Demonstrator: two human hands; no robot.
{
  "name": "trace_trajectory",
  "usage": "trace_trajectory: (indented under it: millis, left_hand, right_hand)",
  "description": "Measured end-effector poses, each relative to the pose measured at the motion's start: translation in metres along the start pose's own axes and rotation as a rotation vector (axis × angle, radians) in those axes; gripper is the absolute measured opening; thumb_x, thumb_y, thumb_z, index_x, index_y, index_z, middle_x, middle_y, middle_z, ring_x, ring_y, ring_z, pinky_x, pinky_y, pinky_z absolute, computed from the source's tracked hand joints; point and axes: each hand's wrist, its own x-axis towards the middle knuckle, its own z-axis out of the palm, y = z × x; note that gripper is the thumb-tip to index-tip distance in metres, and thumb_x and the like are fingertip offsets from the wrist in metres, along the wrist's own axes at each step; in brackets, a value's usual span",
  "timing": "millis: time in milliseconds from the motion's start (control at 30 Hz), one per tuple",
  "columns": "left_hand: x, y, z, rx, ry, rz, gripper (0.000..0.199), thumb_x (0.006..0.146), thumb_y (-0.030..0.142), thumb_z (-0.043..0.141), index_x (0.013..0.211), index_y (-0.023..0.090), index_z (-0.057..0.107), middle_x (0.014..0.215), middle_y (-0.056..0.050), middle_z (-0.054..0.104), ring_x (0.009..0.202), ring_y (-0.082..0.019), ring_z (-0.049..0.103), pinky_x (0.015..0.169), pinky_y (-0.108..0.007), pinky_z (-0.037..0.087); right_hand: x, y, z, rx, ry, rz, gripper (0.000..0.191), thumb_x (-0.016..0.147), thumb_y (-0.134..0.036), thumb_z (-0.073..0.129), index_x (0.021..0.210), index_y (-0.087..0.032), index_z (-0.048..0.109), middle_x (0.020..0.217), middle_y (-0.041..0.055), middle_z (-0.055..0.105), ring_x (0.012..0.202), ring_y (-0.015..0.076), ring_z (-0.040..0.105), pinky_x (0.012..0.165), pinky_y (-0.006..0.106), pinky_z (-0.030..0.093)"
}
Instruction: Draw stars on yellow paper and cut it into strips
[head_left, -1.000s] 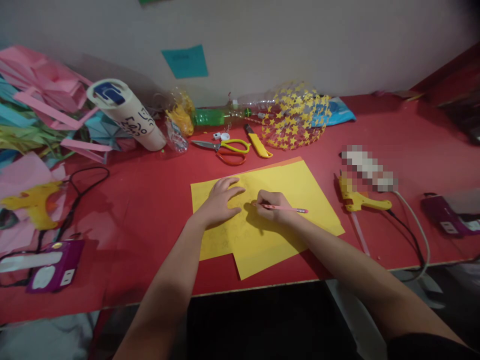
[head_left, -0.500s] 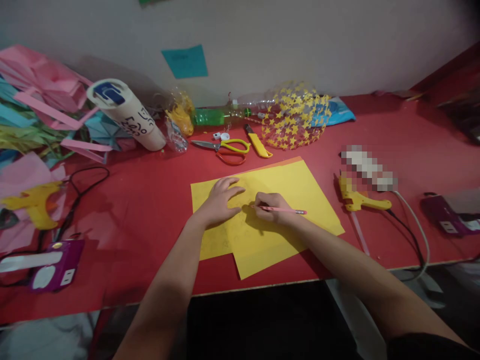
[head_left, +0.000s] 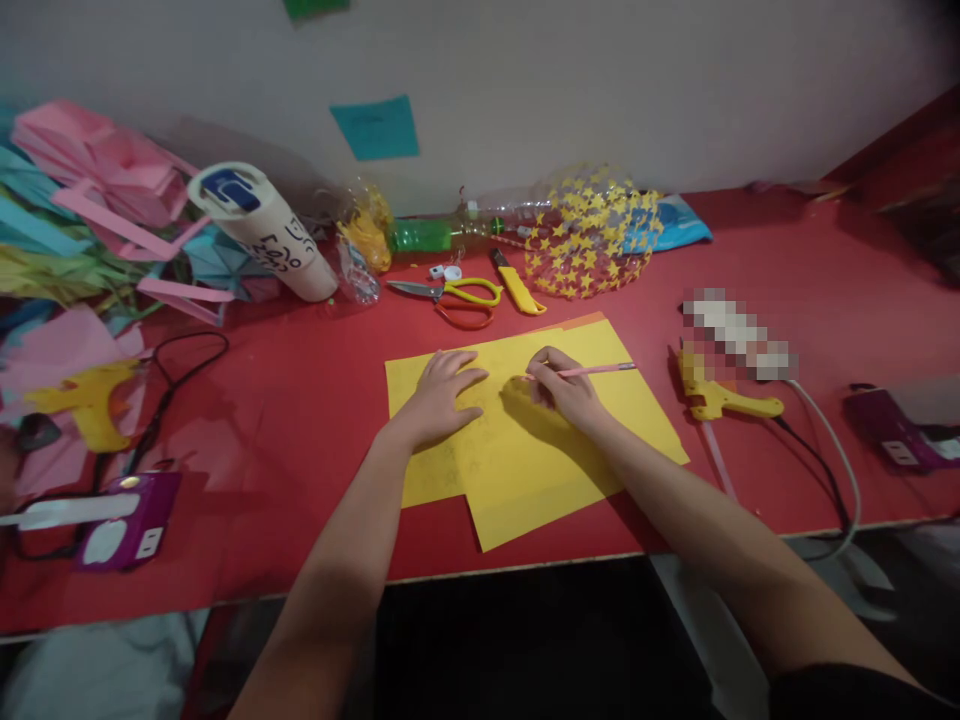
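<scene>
"One yellow glue gun at the left?"
"Yes, on pink paper, with a white tumbler further right."
"The left hand?"
"Spread wide, gripping nothing, resting on overlapping yellow sheets on the red tabletop."
"And the right hand?"
"Nearly closed, pinching a pink pencil over the sheets; another glue gun lies beyond it."

Left hand spread palm-down, right hand pinched.
</scene>
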Motion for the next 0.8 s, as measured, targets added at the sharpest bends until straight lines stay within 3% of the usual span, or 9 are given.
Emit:
trace_trajectory:
  millis: [233,333,467,633,800]
  left_hand:
    - [0.003,-0.007,0.005,0.075,0.071,-0.023,0.044,0.087,0.034,0.06,0.128,0.02,0.057,0.151,-0.012,0.038,0.143,-0.03,0.026,0.12,-0.05,0.016]
    - [0.005,-0.007,0.004,0.104,0.076,-0.054,0.044,0.084,0.033,0.061,0.126,0.02,0.058,0.151,-0.011,0.039,0.143,-0.032,0.027,0.119,-0.052,0.018]
    - [0.004,0.0,-0.002,0.076,0.034,-0.018,0.05,0.08,0.031,0.064,0.129,0.023,0.056,0.152,-0.011,0.037,0.143,-0.033,0.027,0.118,-0.053,0.022]
    - [-0.001,0.009,-0.002,-0.037,-0.037,0.002,0.055,0.075,0.029,0.068,0.128,0.021,0.057,0.154,-0.013,0.034,0.145,-0.033,0.024,0.118,-0.052,0.023]
    - [-0.006,0.011,0.008,-0.085,0.015,0.003,0.046,0.077,0.025,0.065,0.123,0.021,0.06,0.151,-0.011,0.038,0.145,-0.03,0.025,0.12,-0.051,0.021]
  right_hand:
    - [-0.002,-0.005,-0.01,-0.077,-0.115,-0.11,0.017,0.07,-0.032,0.063,0.078,-0.019,0.056,0.065,-0.0035,0.056,0.055,0.0108,0.049,0.052,0.024,0.038]
    - [-0.005,-0.016,-0.012,-0.136,-0.165,-0.083,0.014,0.069,-0.029,0.062,0.077,-0.018,0.058,0.064,-0.0026,0.057,0.057,0.0116,0.051,0.053,0.024,0.039]
    - [-0.013,-0.023,-0.009,-0.118,-0.196,-0.011,0.014,0.068,-0.029,0.062,0.075,-0.019,0.054,0.058,-0.0038,0.055,0.05,0.0105,0.048,0.049,0.023,0.037]
    - [-0.022,-0.013,0.0,-0.112,-0.268,-0.097,0.016,0.067,-0.03,0.063,0.075,-0.018,0.057,0.067,-0.0014,0.059,0.059,0.0117,0.05,0.053,0.023,0.037]
    - [-0.02,0.001,0.009,-0.105,-0.14,-0.119,0.014,0.067,-0.03,0.061,0.07,-0.02,0.052,0.062,-0.0036,0.054,0.056,0.0115,0.047,0.052,0.023,0.034]
